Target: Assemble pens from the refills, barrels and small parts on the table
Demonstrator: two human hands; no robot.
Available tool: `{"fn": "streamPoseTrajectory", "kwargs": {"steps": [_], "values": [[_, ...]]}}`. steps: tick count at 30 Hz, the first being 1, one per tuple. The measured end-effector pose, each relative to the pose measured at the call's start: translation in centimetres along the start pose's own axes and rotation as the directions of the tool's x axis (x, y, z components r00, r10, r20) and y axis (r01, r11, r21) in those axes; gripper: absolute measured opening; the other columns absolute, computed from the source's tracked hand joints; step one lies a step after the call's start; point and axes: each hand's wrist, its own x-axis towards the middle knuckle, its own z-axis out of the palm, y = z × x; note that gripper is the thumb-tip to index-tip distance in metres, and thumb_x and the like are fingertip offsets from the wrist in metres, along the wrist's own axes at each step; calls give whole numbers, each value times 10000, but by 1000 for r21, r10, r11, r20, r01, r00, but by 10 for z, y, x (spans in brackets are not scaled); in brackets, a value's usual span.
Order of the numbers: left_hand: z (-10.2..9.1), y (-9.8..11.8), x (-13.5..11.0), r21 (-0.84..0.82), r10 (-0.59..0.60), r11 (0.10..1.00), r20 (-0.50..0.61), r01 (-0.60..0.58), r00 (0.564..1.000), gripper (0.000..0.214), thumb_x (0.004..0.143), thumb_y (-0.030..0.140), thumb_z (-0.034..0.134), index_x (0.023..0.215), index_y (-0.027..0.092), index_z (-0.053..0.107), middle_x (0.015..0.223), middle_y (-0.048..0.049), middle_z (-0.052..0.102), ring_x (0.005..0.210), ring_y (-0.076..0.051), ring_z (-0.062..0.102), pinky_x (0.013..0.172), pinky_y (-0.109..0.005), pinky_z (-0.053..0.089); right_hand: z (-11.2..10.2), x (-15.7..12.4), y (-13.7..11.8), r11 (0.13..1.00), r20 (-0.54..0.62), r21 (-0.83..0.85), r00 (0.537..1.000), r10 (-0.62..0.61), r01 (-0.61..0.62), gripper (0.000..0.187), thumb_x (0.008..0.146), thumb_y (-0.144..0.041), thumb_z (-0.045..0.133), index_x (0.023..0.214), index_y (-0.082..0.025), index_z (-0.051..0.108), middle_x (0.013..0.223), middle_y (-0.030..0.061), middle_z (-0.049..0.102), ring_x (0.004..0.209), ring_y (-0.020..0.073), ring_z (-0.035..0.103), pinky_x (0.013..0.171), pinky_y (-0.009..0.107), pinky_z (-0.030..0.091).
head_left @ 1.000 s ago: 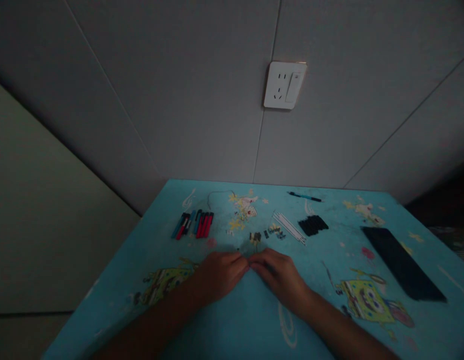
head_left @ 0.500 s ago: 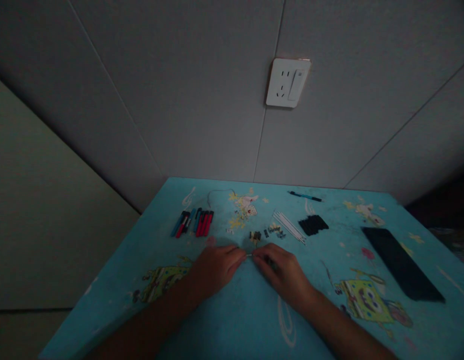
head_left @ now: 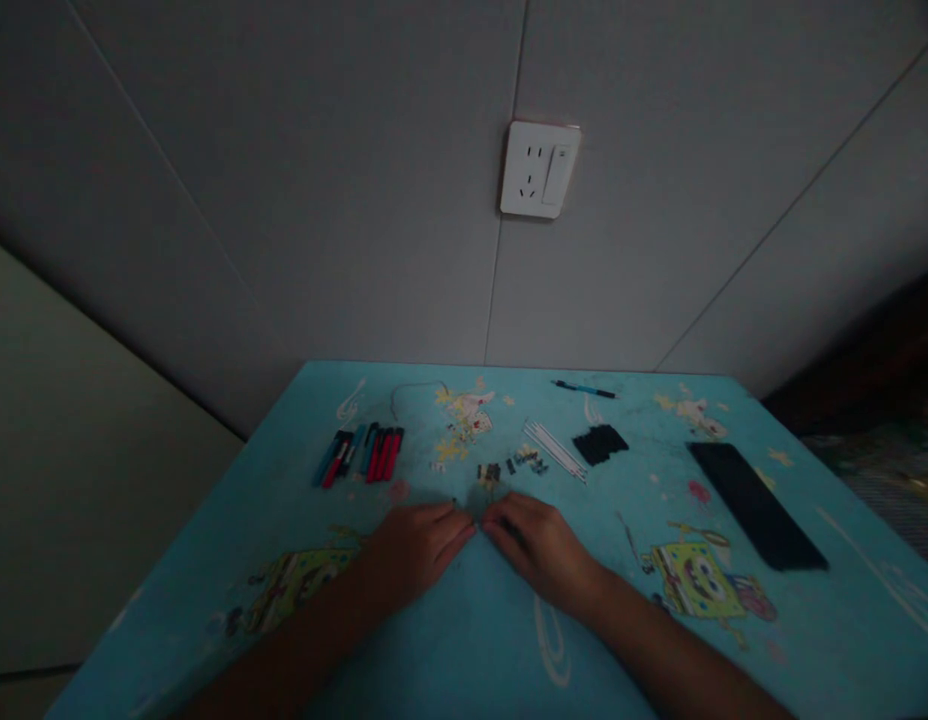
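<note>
My left hand (head_left: 426,545) and my right hand (head_left: 535,545) meet over the middle of the table, fingertips almost touching. Both are closed in a pinch. What lies between the fingers is too small and dark to name; a tiny dark tip shows above the left fingers. Just beyond the hands is a cluster of small dark and tan parts (head_left: 489,474). To its right lie more small parts (head_left: 530,460), thin white sticks (head_left: 555,451) and a bunch of short black pieces (head_left: 600,444).
Red pen barrels (head_left: 385,455) and blue pen barrels (head_left: 329,457) lie at the left. A blue-and-black pen (head_left: 585,389) rests near the wall. A dark flat strip (head_left: 756,505) lies at the right on the blue cartoon-print table (head_left: 464,650). A socket (head_left: 540,170) is on the wall.
The view has turned slightly right, so everything sits further left. Half a second ago a thin light piece showed between both hands' fingertips; now it is barely visible, the fingertips still close together.
</note>
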Motion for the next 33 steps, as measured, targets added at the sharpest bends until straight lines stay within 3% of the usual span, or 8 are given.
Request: {"fn": "streamPoseTrajectory", "kwargs": {"steps": [5,10,16,24,28,30,33], "values": [[0,0,0,-37,-3,999,-28,2,1000,233,1008,306,451,1126,217,631,869,-26,696,774,-169,669,744,-292,514,1,-1,0,1000,-8,-14,1000,4,-4,166,1003,-294,485,981,-203,622,896,26,639,839,161,613,796,288,493],[0,-2,0,28,18,999,7,-18,1000,253,1014,281,426,986,222,670,781,-14,665,724,-166,652,716,-295,495,1,-1,1,999,1,-32,1000,-12,12,173,1002,-281,484,992,-202,637,890,29,647,842,164,616,799,287,493],[0,-3,0,31,4,999,14,-5,1000,263,1019,300,410,980,213,655,826,-19,659,743,-170,641,711,-301,471,-3,0,-2,998,-16,-57,999,-28,27,177,1000,-280,488,1008,-209,650,885,32,649,837,167,617,791,288,493],[-5,-1,1,33,-12,999,30,11,999,271,1019,303,413,943,209,656,824,-11,661,760,-171,632,896,-388,427,2,0,0,996,-29,-81,999,-40,37,158,990,-276,504,990,-208,647,862,28,650,817,168,619,781,290,492],[-4,-2,0,39,-11,999,34,10,999,268,1019,296,415,952,215,662,824,-13,670,766,-174,636,891,-387,420,-5,2,-1,993,-56,-110,997,-50,44,174,987,-293,505,1020,-214,656,886,31,668,841,171,630,804,293,489],[-4,-3,1,37,-5,999,25,4,1000,272,1019,299,415,953,216,665,822,-12,675,758,-171,637,873,-380,424,-19,3,6,985,-141,-172,990,2,-27,191,986,-310,499,1040,-217,657,915,36,680,853,176,638,808,297,485],[-6,-4,1,45,0,999,-7,0,1000,280,1018,303,420,923,211,667,803,-9,678,743,-168,636,885,-388,418,-53,1,30,902,-347,-300,916,200,-310,207,978,-309,485,1029,-209,659,940,56,692,829,188,650,745,292,479]]}}
